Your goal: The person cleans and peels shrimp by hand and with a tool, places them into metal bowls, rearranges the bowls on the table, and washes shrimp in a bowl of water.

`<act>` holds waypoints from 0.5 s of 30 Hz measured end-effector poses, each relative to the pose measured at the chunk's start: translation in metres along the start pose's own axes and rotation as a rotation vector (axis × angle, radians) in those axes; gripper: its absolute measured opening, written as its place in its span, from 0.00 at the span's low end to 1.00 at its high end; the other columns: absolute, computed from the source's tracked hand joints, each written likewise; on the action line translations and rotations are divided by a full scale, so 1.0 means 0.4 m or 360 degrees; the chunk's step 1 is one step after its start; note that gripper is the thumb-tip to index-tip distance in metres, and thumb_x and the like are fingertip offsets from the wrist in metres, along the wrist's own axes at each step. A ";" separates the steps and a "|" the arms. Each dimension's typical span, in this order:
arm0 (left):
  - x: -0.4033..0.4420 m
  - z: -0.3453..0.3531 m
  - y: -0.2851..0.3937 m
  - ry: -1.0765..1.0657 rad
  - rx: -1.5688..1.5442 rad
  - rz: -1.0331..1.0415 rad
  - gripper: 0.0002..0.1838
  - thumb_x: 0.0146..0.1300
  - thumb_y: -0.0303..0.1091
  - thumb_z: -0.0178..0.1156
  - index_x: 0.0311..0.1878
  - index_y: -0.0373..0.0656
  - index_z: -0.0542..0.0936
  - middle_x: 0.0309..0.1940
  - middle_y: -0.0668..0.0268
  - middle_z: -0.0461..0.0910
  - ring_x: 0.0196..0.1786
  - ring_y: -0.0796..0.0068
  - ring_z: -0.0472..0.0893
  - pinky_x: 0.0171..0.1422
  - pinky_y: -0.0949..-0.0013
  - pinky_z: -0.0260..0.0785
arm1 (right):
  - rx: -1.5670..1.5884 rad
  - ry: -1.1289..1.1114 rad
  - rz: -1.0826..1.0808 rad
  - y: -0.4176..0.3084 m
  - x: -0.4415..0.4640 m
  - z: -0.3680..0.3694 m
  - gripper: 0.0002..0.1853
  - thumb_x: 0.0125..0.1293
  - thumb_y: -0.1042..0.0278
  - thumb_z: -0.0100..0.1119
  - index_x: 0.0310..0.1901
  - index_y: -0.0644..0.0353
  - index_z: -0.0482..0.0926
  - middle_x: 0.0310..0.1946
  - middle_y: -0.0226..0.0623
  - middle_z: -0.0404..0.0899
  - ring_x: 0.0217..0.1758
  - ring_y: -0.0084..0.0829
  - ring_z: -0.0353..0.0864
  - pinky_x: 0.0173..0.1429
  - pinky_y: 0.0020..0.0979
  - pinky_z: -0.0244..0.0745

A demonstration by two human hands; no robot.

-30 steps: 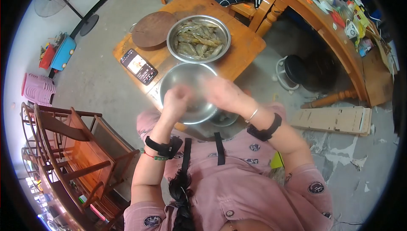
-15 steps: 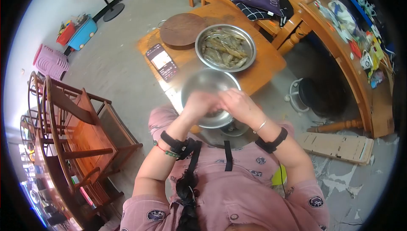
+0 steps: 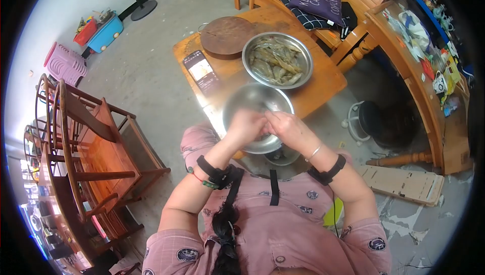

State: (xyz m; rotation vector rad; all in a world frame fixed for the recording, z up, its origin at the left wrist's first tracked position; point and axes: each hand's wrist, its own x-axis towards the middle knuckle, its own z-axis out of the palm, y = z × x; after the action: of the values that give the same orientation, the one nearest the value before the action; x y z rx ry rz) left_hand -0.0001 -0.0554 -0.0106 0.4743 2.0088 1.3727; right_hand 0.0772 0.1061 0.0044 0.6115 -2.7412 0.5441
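Note:
My left hand (image 3: 246, 126) and my right hand (image 3: 284, 125) meet over a shiny metal bowl (image 3: 242, 98) near the table's front edge. The fingers of both hands are curled and pressed together at the fingertips. Whatever they pinch is small and mostly covered by the hands, so I cannot make it out. Just behind stands a second metal bowl (image 3: 246, 65), heaped with raw grey-green shrimp (image 3: 277, 62). Part of the nearer bowl's inside is hidden beneath my hands.
On the wooden table (image 3: 323, 85) lie a round wooden chopping board (image 3: 227, 36) and a lit phone (image 3: 201, 71). A wooden bench with cushions (image 3: 318, 1) stands behind. Wooden chairs (image 3: 108, 148) are at left, a black-seated stool (image 3: 371, 118) at right.
The view has shifted slightly, so the table and bowls appear a little further right. Both hands stay together over the nearer bowl, with small finger movements.

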 end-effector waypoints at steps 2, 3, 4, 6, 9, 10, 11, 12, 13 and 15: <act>-0.001 0.001 -0.006 0.0002 -0.0059 0.0006 0.10 0.68 0.28 0.59 0.38 0.30 0.84 0.24 0.67 0.82 0.26 0.82 0.78 0.31 0.75 0.71 | 0.0058 -0.0010 0.0021 0.000 0.000 -0.003 0.15 0.63 0.64 0.61 0.40 0.70 0.74 0.31 0.46 0.77 0.36 0.42 0.81 0.39 0.37 0.78; 0.001 0.001 -0.010 0.0010 -0.0115 0.0014 0.09 0.68 0.28 0.59 0.39 0.30 0.84 0.24 0.66 0.82 0.26 0.82 0.78 0.31 0.75 0.72 | 0.0135 -0.0001 0.0028 0.002 0.001 -0.002 0.12 0.63 0.66 0.60 0.38 0.68 0.74 0.29 0.46 0.76 0.35 0.43 0.81 0.38 0.38 0.77; 0.004 0.001 -0.019 0.0007 -0.0114 0.0012 0.09 0.68 0.28 0.59 0.39 0.30 0.84 0.24 0.66 0.82 0.26 0.82 0.78 0.31 0.75 0.72 | 0.0213 0.0007 0.0036 0.004 0.000 -0.001 0.10 0.63 0.68 0.60 0.37 0.66 0.73 0.27 0.45 0.75 0.34 0.44 0.81 0.37 0.38 0.77; 0.008 0.001 -0.030 -0.0100 -0.0198 -0.0007 0.09 0.68 0.26 0.58 0.39 0.30 0.84 0.25 0.67 0.82 0.26 0.82 0.78 0.32 0.76 0.71 | 0.0296 -0.0053 0.0105 0.021 -0.005 0.008 0.08 0.64 0.70 0.59 0.38 0.66 0.73 0.27 0.45 0.75 0.34 0.44 0.80 0.37 0.39 0.77; 0.008 0.001 -0.027 -0.0102 -0.0267 -0.0043 0.08 0.68 0.26 0.59 0.39 0.31 0.84 0.25 0.67 0.82 0.26 0.82 0.78 0.31 0.77 0.71 | 0.0410 -0.0040 0.0171 0.026 -0.009 0.008 0.07 0.63 0.73 0.58 0.39 0.65 0.73 0.26 0.46 0.75 0.33 0.46 0.80 0.37 0.41 0.77; 0.011 0.000 -0.024 -0.0101 -0.0266 -0.0043 0.08 0.68 0.26 0.59 0.39 0.31 0.84 0.25 0.67 0.82 0.26 0.82 0.78 0.31 0.77 0.71 | 0.0446 0.0033 0.0171 0.022 -0.007 0.005 0.07 0.63 0.74 0.58 0.40 0.65 0.73 0.26 0.46 0.76 0.33 0.47 0.80 0.37 0.42 0.77; 0.015 -0.001 -0.020 -0.0069 -0.0300 -0.0070 0.08 0.68 0.27 0.59 0.39 0.31 0.84 0.25 0.67 0.82 0.26 0.82 0.78 0.31 0.77 0.71 | 0.0449 0.0032 0.0169 0.020 -0.005 0.006 0.07 0.63 0.74 0.58 0.40 0.65 0.73 0.26 0.46 0.76 0.33 0.47 0.80 0.37 0.42 0.77; 0.018 -0.004 -0.017 -0.0037 -0.0335 -0.0097 0.08 0.68 0.27 0.59 0.39 0.31 0.84 0.25 0.67 0.82 0.26 0.82 0.78 0.30 0.78 0.70 | 0.0425 0.0103 0.0164 0.017 -0.003 0.008 0.09 0.62 0.73 0.59 0.41 0.66 0.74 0.27 0.47 0.77 0.33 0.47 0.80 0.37 0.42 0.77; 0.020 -0.008 -0.016 -0.0035 -0.0337 -0.0100 0.08 0.68 0.27 0.59 0.39 0.31 0.84 0.25 0.67 0.82 0.26 0.82 0.78 0.30 0.78 0.70 | 0.0401 0.0174 0.0161 0.014 -0.003 0.009 0.10 0.61 0.73 0.59 0.42 0.67 0.74 0.28 0.47 0.77 0.33 0.48 0.80 0.37 0.43 0.77; 0.024 -0.013 -0.012 -0.0017 -0.0312 -0.0002 0.08 0.67 0.26 0.59 0.39 0.31 0.84 0.25 0.66 0.82 0.26 0.82 0.79 0.30 0.78 0.70 | 0.0381 0.0142 0.0179 0.011 -0.003 0.003 0.12 0.61 0.72 0.60 0.44 0.68 0.74 0.28 0.48 0.78 0.33 0.48 0.80 0.37 0.43 0.77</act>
State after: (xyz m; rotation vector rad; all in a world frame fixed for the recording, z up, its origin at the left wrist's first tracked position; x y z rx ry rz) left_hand -0.0105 -0.0548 -0.0167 0.3907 1.8420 1.5438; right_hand 0.0758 0.1098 0.0015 0.4748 -2.6584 0.9130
